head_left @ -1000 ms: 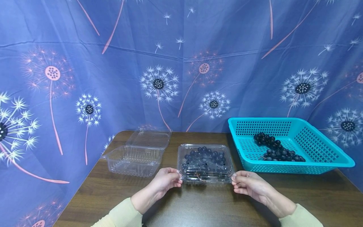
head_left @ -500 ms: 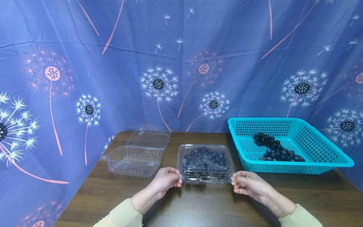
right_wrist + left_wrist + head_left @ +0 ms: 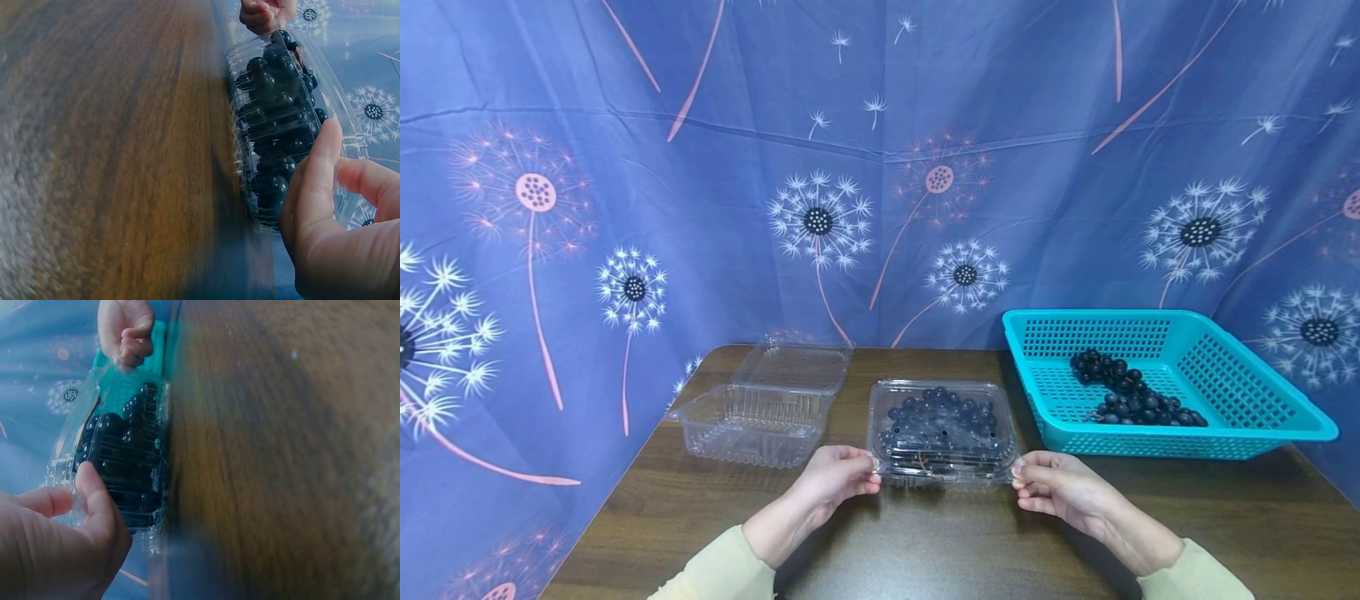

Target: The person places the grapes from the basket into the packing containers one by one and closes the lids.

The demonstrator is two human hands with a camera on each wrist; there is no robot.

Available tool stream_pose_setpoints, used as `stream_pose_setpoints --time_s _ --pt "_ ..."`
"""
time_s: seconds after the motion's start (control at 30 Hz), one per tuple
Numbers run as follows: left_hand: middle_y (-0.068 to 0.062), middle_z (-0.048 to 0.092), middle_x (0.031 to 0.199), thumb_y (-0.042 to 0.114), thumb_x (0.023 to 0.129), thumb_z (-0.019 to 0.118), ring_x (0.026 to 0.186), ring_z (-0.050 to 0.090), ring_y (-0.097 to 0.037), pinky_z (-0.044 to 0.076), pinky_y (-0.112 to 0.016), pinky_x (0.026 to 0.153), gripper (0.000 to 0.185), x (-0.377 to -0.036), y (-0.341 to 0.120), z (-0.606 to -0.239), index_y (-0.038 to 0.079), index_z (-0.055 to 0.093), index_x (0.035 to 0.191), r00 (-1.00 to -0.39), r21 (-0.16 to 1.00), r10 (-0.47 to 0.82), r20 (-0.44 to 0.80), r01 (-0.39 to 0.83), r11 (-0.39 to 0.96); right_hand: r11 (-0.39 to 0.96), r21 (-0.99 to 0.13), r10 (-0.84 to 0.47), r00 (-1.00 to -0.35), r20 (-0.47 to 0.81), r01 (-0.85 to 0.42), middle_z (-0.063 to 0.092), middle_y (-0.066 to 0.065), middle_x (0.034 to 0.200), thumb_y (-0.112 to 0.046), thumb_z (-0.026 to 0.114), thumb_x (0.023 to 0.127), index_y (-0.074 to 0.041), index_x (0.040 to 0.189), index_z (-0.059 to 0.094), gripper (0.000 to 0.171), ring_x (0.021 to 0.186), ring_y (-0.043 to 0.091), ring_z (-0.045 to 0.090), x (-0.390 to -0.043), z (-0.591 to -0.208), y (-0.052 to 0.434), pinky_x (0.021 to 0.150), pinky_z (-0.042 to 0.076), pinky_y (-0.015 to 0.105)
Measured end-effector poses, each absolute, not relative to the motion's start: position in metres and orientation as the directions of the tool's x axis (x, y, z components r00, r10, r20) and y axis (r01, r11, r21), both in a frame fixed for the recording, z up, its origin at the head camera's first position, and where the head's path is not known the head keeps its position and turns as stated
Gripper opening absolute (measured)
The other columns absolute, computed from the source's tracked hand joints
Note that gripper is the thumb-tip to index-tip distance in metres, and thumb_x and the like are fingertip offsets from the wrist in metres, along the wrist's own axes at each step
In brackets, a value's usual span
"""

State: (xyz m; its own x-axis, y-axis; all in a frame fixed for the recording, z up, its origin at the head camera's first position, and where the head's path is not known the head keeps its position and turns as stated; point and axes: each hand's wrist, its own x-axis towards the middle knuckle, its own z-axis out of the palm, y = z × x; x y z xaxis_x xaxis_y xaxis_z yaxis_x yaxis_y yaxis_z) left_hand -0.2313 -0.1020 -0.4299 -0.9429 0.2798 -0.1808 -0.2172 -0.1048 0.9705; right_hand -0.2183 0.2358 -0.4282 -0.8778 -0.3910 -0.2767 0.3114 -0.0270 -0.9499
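A clear plastic clamshell box stands on the table with its lid down, and dark grapes show through it. At its near left corner my left hand pinches the rim between thumb and fingers. My right hand pinches the near right corner the same way. In the left wrist view the thumb and index finger of the left hand meet on the box's edge. The right wrist view has the right hand gripping the opposite edge, grapes pressed close to the clear wall.
Left of the box, a second clear clamshell stands with its lid folded back. On the right is a turquoise perforated basket with bunches of dark grapes inside. A blue dandelion-print cloth hangs behind the wooden table.
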Motion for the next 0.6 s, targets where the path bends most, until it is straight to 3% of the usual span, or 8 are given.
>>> stream_pose_setpoints --time_s 0.2,0.43,0.6 --pt "-0.006 0.063 0.073 0.001 0.089 0.051 0.062 0.063 -0.011 0.057 -0.025 0.064 0.014 -0.2317 -0.1041 -0.4293 -0.01 0.051 0.097 -0.913 0.96 0.346 -0.215 -0.263 -0.096 -0.026 -0.952 -0.4 -0.876 -0.27 0.305 0.061 0.001 0.084 -0.011 0.055 0.093 -0.008 0.093 0.058 0.004 0.076 0.012 0.063 -0.2184 -0.4284 0.2369 0.074 0.056 0.027" --pt "-0.003 0.063 0.069 -0.001 0.086 0.053 0.056 0.059 -0.007 0.054 -0.021 0.056 0.002 -0.2325 -0.1035 -0.4279 -0.001 0.054 0.088 -0.924 0.965 0.32 -0.211 -0.249 -0.082 -0.019 -0.952 -0.395 -0.877 -0.273 0.305 0.06 0.001 0.084 -0.012 0.056 0.092 -0.008 0.093 0.057 0.004 0.076 0.012 0.063 -0.2189 -0.4286 0.236 0.074 0.056 0.027" --pt "-0.002 0.061 0.066 -0.003 0.084 0.052 0.053 0.055 -0.005 0.051 -0.019 0.052 0.01 -0.2331 -0.1019 -0.4298 0.006 0.05 0.082 -0.934 0.971 0.299 -0.196 -0.227 -0.072 -0.023 -0.953 -0.388 -0.881 -0.271 0.303 0.06 0.001 0.082 -0.011 0.056 0.092 -0.008 0.092 0.056 0.004 0.074 0.011 0.062 -0.2183 -0.4284 0.2349 0.073 0.057 0.026"
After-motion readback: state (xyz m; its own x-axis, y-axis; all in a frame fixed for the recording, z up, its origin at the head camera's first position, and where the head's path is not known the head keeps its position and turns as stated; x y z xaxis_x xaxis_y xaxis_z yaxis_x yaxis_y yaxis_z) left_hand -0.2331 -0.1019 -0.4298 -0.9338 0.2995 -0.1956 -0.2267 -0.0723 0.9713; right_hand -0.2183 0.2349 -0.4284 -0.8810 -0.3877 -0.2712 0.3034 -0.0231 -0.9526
